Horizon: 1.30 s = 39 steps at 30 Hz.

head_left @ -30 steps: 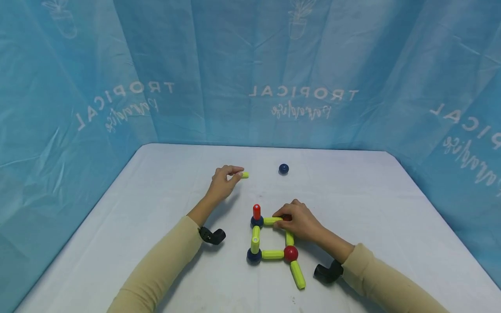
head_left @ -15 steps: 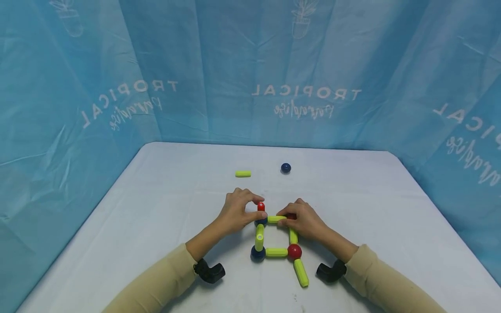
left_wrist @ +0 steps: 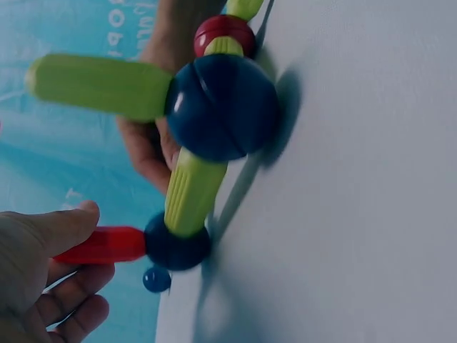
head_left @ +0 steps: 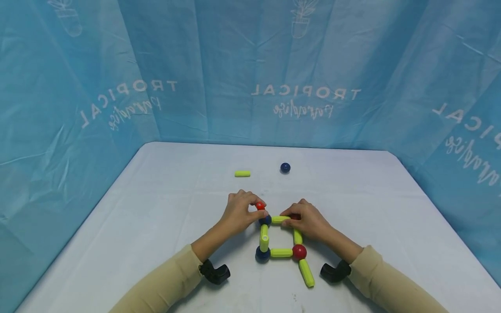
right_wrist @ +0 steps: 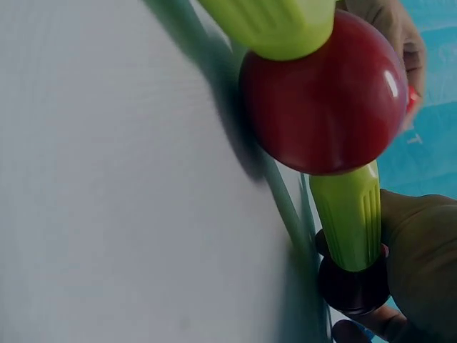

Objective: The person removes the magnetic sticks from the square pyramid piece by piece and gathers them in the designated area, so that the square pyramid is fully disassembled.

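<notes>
A square of lime-green rods and balls lies on the white table. My left hand (head_left: pixel 238 214) pinches a red rod (left_wrist: pixel 114 244) that stands on the far-left blue ball (left_wrist: pixel 177 246). At the far-right corner, my right hand (head_left: pixel 309 219) holds the red ball (head_left: pixel 294 216) and the end of the far green rod (head_left: pixel 278 220), its fingers partly hiding both. The near-left blue ball (head_left: pixel 262 254) carries an upright green rod (left_wrist: pixel 100 86). From the near-right red ball (right_wrist: pixel 325 93), another green rod (head_left: pixel 307 274) sticks out toward me.
Beyond the hands, a loose green rod (head_left: pixel 242 174) and a loose blue ball (head_left: pixel 285 168) lie on the white tabletop (head_left: pixel 188 174). A blue printed curtain (head_left: pixel 227 52) hangs behind and at both sides. Each wrist wears a black camera mount (head_left: pixel 215 274).
My left hand has left the loose green rod, come nearer and taken hold of the red rod. The square has shifted slightly right in view, with the right hand still at its corner.
</notes>
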Motion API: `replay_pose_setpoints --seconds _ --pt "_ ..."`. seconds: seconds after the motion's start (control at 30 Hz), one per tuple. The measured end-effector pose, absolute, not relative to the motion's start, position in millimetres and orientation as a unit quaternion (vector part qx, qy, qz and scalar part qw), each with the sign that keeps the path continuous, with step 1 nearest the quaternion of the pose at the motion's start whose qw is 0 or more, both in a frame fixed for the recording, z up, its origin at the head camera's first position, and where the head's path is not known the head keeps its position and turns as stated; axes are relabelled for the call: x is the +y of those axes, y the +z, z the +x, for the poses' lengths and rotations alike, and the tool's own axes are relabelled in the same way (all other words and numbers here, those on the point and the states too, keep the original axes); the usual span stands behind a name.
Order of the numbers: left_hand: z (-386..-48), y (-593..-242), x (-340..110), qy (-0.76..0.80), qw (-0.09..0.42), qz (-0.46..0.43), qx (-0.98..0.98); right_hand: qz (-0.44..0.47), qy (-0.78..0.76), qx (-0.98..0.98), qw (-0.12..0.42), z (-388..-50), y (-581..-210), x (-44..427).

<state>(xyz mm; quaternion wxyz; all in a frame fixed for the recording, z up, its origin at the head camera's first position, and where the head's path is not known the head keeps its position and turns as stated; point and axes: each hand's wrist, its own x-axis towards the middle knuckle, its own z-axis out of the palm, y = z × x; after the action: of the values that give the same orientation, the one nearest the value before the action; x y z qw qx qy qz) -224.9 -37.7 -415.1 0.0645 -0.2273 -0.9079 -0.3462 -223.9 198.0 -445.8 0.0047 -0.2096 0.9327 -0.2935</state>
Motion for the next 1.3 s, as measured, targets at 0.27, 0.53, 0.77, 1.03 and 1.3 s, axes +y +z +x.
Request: replay_pose_setpoints --seconds 0.27,0.53,0.77,1.03,1.3 --pt "-233.3 -427.5 -56.0 -0.403 -0.042 -0.152 -0.901 -0.201 -0.293 0.935 0.016 -222.8 -445.6 206.4" --pt "-235.8 -444.6 -63.6 -0.360 -0.038 -0.176 -0.915 -0.192 -0.301 0.934 0.020 -220.9 -444.7 209.5" --pt "-232.8 -445.6 -61.2 -0.363 -0.011 -0.186 -0.913 -0.187 -0.289 0.938 0.023 -220.2 -441.6 207.3" --pt "-232.2 -448.4 -50.9 -0.365 0.006 -0.211 -0.907 -0.214 -0.282 0.935 0.025 -225.3 -431.2 196.1" --pt "-230.7 -451.1 -47.0 -0.376 0.007 -0.224 -0.899 -0.241 -0.267 0.933 0.024 -228.6 -430.4 188.1"
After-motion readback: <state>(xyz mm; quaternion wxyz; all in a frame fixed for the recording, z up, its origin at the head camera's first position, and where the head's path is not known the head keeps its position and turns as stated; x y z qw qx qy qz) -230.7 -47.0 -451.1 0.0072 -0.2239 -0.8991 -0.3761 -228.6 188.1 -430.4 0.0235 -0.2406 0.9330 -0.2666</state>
